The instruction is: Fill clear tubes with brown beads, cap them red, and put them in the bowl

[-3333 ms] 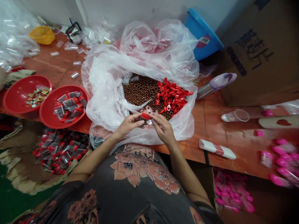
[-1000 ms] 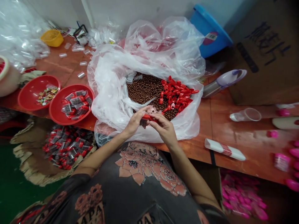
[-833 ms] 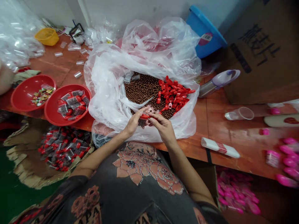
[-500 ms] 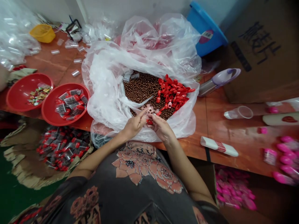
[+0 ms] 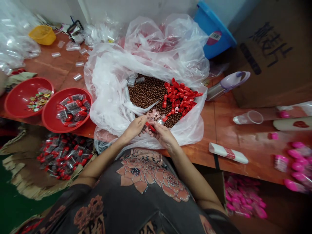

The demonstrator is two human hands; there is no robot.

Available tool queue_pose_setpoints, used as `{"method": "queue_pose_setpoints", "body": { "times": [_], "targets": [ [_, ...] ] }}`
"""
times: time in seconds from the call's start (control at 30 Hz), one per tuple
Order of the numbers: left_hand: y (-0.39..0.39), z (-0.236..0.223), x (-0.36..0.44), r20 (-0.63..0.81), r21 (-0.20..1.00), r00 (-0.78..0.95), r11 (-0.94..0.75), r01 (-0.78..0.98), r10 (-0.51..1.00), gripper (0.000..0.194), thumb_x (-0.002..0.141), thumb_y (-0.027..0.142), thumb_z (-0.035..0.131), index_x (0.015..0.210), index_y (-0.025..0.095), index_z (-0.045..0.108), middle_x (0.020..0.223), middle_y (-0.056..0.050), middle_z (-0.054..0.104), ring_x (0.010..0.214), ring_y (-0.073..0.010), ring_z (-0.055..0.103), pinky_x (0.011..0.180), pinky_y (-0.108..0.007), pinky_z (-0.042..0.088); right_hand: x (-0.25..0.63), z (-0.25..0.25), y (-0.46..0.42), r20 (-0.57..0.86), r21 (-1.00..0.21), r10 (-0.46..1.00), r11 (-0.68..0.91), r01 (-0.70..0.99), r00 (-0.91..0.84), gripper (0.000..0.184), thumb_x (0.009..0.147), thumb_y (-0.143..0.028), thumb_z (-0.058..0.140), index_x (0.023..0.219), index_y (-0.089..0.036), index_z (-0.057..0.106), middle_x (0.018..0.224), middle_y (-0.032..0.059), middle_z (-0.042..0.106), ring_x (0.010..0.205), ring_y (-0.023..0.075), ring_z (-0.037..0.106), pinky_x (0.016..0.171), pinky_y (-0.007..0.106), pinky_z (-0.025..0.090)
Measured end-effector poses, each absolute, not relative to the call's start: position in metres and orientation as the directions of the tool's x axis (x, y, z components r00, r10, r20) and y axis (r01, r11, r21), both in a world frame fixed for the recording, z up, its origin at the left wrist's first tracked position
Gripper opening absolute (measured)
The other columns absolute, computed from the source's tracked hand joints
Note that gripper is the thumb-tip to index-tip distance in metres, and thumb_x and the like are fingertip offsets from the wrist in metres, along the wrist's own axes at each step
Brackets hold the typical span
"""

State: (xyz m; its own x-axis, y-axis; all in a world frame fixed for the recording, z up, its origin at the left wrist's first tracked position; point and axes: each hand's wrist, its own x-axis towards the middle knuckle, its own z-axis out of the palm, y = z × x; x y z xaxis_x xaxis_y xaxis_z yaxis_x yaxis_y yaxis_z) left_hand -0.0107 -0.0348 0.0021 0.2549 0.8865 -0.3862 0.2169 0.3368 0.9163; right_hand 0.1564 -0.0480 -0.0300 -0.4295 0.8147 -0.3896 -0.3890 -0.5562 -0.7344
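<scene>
My left hand (image 5: 136,127) and my right hand (image 5: 164,133) meet at the near edge of a plastic-lined heap of small brown balls (image 5: 147,92). Their closed fingers grip a red plastic cap (image 5: 150,127) between them. A shiny clear plastic piece (image 5: 160,122) shows at my right fingertips; whether it joins the cap I cannot tell. Just beyond the fingers is a pinkish clear scoop-like piece (image 5: 154,114) with a few balls. Loose red caps (image 5: 181,96) are piled on the right of the balls, and clear empty tubes (image 5: 139,80) lie at the back left.
On the left stand a red bowl of filled, red-capped tubes (image 5: 90,97) and another with small wrapped pieces (image 5: 12,100). More filled tubes (image 5: 64,156) lie in a carton below. A white roll (image 5: 228,152), a clear cup (image 5: 253,117) and pink-capped containers (image 5: 299,162) are right.
My hands have shifted slightly left and down, and the red cap between them shows more clearly. The shiny clear piece is now visible beside my right fingertips.
</scene>
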Motion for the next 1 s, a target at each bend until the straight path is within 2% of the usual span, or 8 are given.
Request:
{"method": "queue_pose_setpoints", "body": {
  "times": [0.13, 0.23, 0.33, 0.5, 0.67, 0.77, 0.87, 1.0],
  "targets": [
    [-0.035, -0.009, -0.011, -0.321, 0.943, 0.250, 0.284, 0.171, 0.914, 0.058, 0.098, 0.053, 0.036, 0.135, 0.014, 0.057, 0.069, -0.004, 0.061, 0.053, -0.0122, 0.053, 0.040, -0.019, 0.039, 0.159, -0.034, -0.045, -0.402, -0.729, 0.818, -0.558, -0.396, -0.412, 0.033, 0.074, -0.037, 0.081, 0.100, -0.021, 0.072, 0.080, -0.0002, 0.074, 0.071, 0.0095, 0.067, 0.069, 0.022, 0.055],
    [-0.035, -0.013, -0.012, -0.277, 0.961, 0.244, 0.264, 0.084, 0.929, 0.061, 0.098, 0.055, 0.036, 0.139, 0.014, 0.053, 0.067, -0.003, 0.061, 0.052, -0.0121, 0.052, 0.042, -0.020, 0.040, 0.164, -0.035, -0.039, -0.424, -0.696, 0.842, -0.539, -0.474, -0.335, 0.032, 0.071, -0.033, 0.082, 0.098, -0.021, 0.071, 0.092, 0.0020, 0.076, 0.085, 0.0131, 0.071, 0.083, 0.026, 0.058],
    [-0.038, -0.012, -0.010, -0.308, 0.950, 0.256, 0.313, 0.022, 0.917, 0.062, 0.098, 0.053, 0.034, 0.146, 0.014, 0.045, 0.063, -0.002, 0.062, 0.050, -0.0121, 0.052, 0.043, -0.020, 0.039, 0.169, -0.028, -0.033, -0.371, -0.769, 0.894, -0.447, -0.456, -0.251, 0.033, 0.072, -0.033, 0.081, 0.100, -0.023, 0.067, 0.102, 0.0022, 0.075, 0.091, 0.0157, 0.072, 0.088, 0.031, 0.059],
    [-0.044, -0.016, -0.003, -0.290, 0.948, 0.334, 0.317, -0.028, 0.897, 0.066, 0.100, 0.052, 0.024, 0.155, 0.015, 0.029, 0.060, 0.000, 0.061, 0.047, -0.0113, 0.052, 0.043, -0.019, 0.039, 0.168, -0.007, -0.033, -0.152, -0.960, 0.975, -0.185, -0.210, -0.164, 0.027, 0.087, -0.044, 0.067, 0.106, -0.027, 0.059, 0.096, 0.0009, 0.075, 0.086, 0.0146, 0.071, 0.085, 0.033, 0.058],
    [-0.048, -0.029, 0.002, -0.225, 0.957, 0.396, 0.277, -0.080, 0.890, 0.072, 0.099, 0.057, 0.021, 0.157, 0.015, 0.021, 0.063, -0.001, 0.062, 0.048, -0.0110, 0.055, 0.044, -0.019, 0.040, 0.159, -0.001, -0.040, 0.044, -0.995, 0.985, 0.059, 0.085, -0.166, 0.012, 0.085, -0.037, 0.070, 0.090, -0.026, 0.071, 0.089, 0.0003, 0.069, 0.085, 0.0158, 0.066, 0.085, 0.035, 0.054],
    [-0.049, -0.029, 0.005, -0.205, 0.962, 0.381, 0.258, -0.092, 0.902, 0.073, 0.099, 0.058, 0.021, 0.158, 0.015, 0.020, 0.061, 0.001, 0.060, 0.048, -0.0108, 0.054, 0.045, -0.019, 0.041, 0.157, -0.003, -0.043, 0.155, -0.963, 0.970, 0.191, 0.192, -0.189, 0.012, 0.088, -0.036, 0.066, 0.091, -0.029, 0.076, 0.094, 0.0014, 0.065, 0.090, 0.0168, 0.064, 0.086, 0.037, 0.054],
    [-0.050, -0.020, 0.008, -0.184, 0.975, 0.321, 0.213, -0.056, 0.929, 0.070, 0.099, 0.058, 0.024, 0.156, 0.017, 0.027, 0.062, 0.000, 0.059, 0.048, -0.0110, 0.053, 0.044, -0.020, 0.041, 0.158, -0.002, -0.047, 0.246, -0.887, 0.916, 0.345, 0.309, -0.318, 0.025, 0.097, -0.036, 0.052, 0.098, -0.029, 0.076, 0.107, 0.0043, 0.066, 0.100, 0.0183, 0.064, 0.090, 0.039, 0.054],
    [-0.053, -0.010, 0.010, -0.234, 0.969, 0.257, 0.247, -0.017, 0.938, 0.069, 0.098, 0.061, 0.025, 0.151, 0.020, 0.039, 0.076, -0.005, 0.064, 0.051, -0.0112, 0.052, 0.044, -0.022, 0.041, 0.168, 0.005, -0.047, 0.325, -0.540, 0.787, 0.610, 0.580, -0.525, 0.034, 0.099, -0.040, 0.048, 0.124, -0.024, 0.066, 0.130, 0.0107, 0.062, 0.114, 0.0247, 0.060, 0.097, 0.044, 0.049]
  ]
}}
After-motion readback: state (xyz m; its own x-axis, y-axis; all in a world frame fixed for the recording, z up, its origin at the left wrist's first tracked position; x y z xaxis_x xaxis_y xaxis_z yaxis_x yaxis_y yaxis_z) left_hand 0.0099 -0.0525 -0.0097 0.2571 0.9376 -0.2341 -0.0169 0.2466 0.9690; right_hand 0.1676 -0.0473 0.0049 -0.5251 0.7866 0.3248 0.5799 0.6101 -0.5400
